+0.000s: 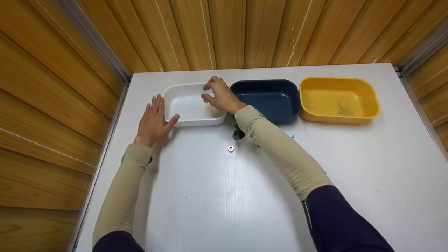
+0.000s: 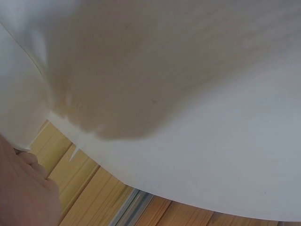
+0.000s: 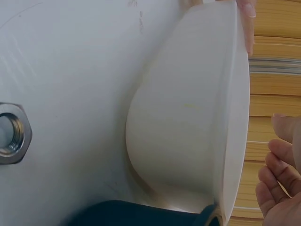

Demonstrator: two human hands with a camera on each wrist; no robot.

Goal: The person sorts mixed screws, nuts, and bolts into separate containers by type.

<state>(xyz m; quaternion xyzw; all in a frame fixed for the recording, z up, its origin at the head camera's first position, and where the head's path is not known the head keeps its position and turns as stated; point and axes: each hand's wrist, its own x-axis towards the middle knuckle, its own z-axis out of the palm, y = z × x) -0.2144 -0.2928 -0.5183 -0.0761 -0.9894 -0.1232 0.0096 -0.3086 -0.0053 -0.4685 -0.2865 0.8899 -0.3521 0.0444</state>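
Observation:
My left hand (image 1: 152, 120) rests against the left end of the white tray (image 1: 196, 122), fingers straight and thumb over the front rim. Above the right part of that tray hovers my right hand (image 1: 222, 96), thumb and fingers bent but apart. Its fingers (image 3: 273, 181) show nothing between them in the right wrist view. A small metal piece (image 1: 205, 100) shows just by the right thumb tip, over the tray floor. On the table in front of the trays lies a hex nut (image 1: 231, 148), large at the left edge of the right wrist view.
To the right of the white tray stand a dark blue tray (image 1: 266, 117) and a yellow tray (image 1: 339, 119) with small thin metal bits (image 1: 345, 110) inside. A small black thing (image 1: 238, 133) shows under the right cuff. Wood-patterned walls (image 1: 227, 35) enclose the white table (image 1: 217, 210).

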